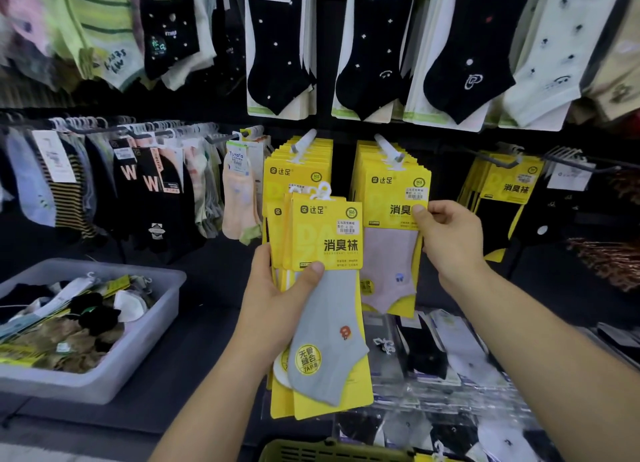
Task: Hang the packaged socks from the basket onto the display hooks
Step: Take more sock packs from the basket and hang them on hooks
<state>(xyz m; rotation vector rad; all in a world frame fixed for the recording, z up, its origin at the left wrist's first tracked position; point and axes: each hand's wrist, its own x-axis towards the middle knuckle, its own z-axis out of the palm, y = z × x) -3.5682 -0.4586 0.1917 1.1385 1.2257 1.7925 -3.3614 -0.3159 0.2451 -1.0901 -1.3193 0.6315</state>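
Observation:
My left hand grips a small stack of yellow-carded sock packs, a grey sock in front, thumb across the card. My right hand pinches the right edge of a pink-sock pack that hangs at the front of a full hook. To its left, another hook carries more yellow packs behind the stack I hold. A green basket rim shows at the bottom edge.
A grey plastic bin of loose packaged socks sits on the shelf at left. Rows of hanging socks fill the wall above and to both sides. Bagged socks lie on the shelf below the hooks.

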